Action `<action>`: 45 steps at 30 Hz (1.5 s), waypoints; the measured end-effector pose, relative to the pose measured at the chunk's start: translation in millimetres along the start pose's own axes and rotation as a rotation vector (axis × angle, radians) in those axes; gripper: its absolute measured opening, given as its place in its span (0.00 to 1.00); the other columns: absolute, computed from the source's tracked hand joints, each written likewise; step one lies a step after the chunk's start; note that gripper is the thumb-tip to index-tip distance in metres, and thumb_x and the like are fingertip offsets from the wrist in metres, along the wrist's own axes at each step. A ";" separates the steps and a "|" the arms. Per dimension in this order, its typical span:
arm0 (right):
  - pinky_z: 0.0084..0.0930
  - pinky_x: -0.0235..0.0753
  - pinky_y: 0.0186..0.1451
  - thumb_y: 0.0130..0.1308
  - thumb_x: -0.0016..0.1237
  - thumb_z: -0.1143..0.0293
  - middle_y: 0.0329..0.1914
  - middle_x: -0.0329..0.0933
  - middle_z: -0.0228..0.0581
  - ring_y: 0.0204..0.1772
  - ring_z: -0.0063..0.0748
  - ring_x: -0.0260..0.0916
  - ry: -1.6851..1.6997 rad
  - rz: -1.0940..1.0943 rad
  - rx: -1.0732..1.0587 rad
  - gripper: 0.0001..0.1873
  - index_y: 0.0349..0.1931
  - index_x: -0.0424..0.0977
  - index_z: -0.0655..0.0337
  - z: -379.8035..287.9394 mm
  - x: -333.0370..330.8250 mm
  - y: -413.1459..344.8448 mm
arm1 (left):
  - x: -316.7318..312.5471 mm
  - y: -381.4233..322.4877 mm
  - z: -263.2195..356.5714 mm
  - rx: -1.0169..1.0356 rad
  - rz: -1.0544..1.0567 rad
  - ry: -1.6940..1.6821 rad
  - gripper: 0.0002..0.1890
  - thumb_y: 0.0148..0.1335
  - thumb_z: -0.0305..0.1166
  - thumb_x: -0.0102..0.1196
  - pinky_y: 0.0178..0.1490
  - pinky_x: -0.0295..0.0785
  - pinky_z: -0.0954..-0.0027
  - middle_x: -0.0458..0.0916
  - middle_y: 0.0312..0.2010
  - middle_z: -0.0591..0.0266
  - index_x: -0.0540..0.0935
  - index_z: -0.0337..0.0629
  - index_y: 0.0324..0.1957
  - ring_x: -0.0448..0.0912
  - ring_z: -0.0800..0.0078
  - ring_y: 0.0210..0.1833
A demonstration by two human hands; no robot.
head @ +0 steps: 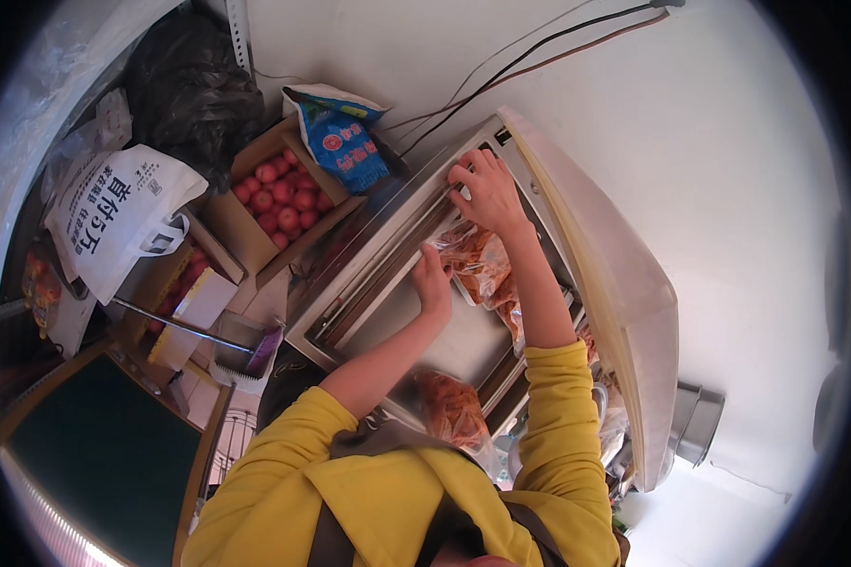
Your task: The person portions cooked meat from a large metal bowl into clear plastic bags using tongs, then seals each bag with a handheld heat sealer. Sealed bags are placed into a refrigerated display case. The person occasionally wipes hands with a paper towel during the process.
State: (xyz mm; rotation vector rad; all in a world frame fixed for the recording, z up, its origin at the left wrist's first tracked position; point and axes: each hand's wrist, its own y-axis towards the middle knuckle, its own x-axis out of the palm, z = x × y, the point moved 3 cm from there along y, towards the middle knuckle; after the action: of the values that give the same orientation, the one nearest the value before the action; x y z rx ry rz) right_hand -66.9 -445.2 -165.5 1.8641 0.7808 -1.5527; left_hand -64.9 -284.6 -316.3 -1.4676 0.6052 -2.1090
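Before me is a metal-framed chest unit (397, 227) with its pale lid (596, 283) raised on the right. My right hand (479, 188) reaches to the far corner of the frame, its fingers bent over the rim; whether they grip anything is unclear. Lower and to the left, my left hand (434, 283) is beside the inner rail, fingers raised and apart, with nothing seen in it. Clear plastic bags of reddish-orange food (484, 262) lie between and below my hands. Another such bag (454, 407) is close to my chest, over the smooth metal surface (461, 344).
To the left are an open cardboard box of round red fruit (284, 202), a blue printed bag (344, 142), a white carrier bag (124, 212), a black plastic bag (191, 99) and a dustpan (241, 347). A dark green board (106, 432) is at lower left. Cables cross the wall above.
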 end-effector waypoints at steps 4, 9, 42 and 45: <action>0.36 0.72 0.53 0.51 0.56 0.76 0.47 0.72 0.41 0.48 0.45 0.70 0.376 -0.150 0.135 0.14 0.40 0.75 0.57 11.3 -10.1 2.9 | 6.3 -4.9 4.3 -0.026 0.063 -0.027 0.28 0.74 0.55 0.44 0.54 0.71 0.68 0.79 0.49 0.63 0.76 0.37 0.53 0.76 0.75 0.51; 0.35 0.72 0.55 0.55 0.58 0.71 0.48 0.73 0.44 0.49 0.43 0.71 0.295 0.086 0.352 0.15 0.44 0.75 0.59 45.3 -12.1 -30.3 | 11.3 -11.1 12.4 -0.050 0.099 0.005 0.27 0.74 0.54 0.45 0.54 0.71 0.68 0.80 0.49 0.63 0.76 0.37 0.53 0.76 0.75 0.51; 0.41 0.71 0.65 0.64 0.51 0.75 0.58 0.77 0.48 0.65 0.44 0.71 -0.143 0.383 0.333 0.13 0.50 0.76 0.60 28.5 39.9 -26.3 | -1.3 -1.4 -2.4 -0.168 0.144 -0.024 0.35 0.71 0.60 0.44 0.66 0.60 0.55 0.74 0.61 0.59 0.70 0.37 0.63 0.71 0.66 0.64; 0.40 0.72 0.61 0.59 0.52 0.78 0.58 0.76 0.50 0.62 0.44 0.74 -0.341 0.395 0.177 0.15 0.48 0.76 0.57 9.1 28.3 -19.8 | -12.7 4.6 -7.4 -0.225 0.046 -0.092 0.35 0.72 0.60 0.44 0.69 0.58 0.55 0.72 0.63 0.59 0.68 0.37 0.64 0.69 0.65 0.66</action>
State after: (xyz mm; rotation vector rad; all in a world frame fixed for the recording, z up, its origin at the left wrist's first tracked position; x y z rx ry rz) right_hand -83.4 -437.1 -196.1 1.6773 0.1157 -1.6494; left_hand -67.4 -279.7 -330.7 -1.6444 0.8560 -1.9773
